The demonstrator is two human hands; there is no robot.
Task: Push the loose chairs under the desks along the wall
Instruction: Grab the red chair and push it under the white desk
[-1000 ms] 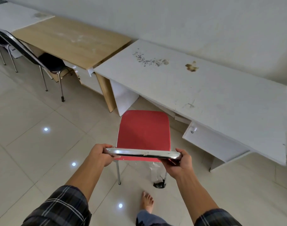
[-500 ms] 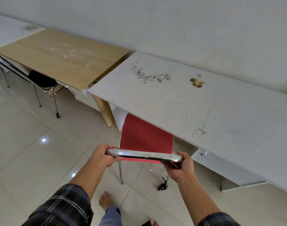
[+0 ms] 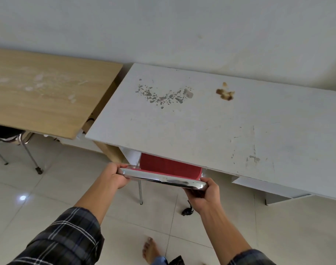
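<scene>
Two desks (image 3: 201,127) line the wall; both hands (image 3: 113,176) grip one red chair (image 3: 169,167), another apparently left (image 3: 8,134).

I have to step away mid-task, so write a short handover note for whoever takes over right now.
Left hand: gripping the left end of the red chair's chrome back rail.
Right hand: gripping the rail's right end.
Red chair: seat mostly under the white desk; back and rear legs outside it.
Black chair: seat partly under the wooden desk, at the left edge of view.
Done: red chair nearly in.
Left: finish the push, let go, check the black chair and any chairs out of view.
</scene>
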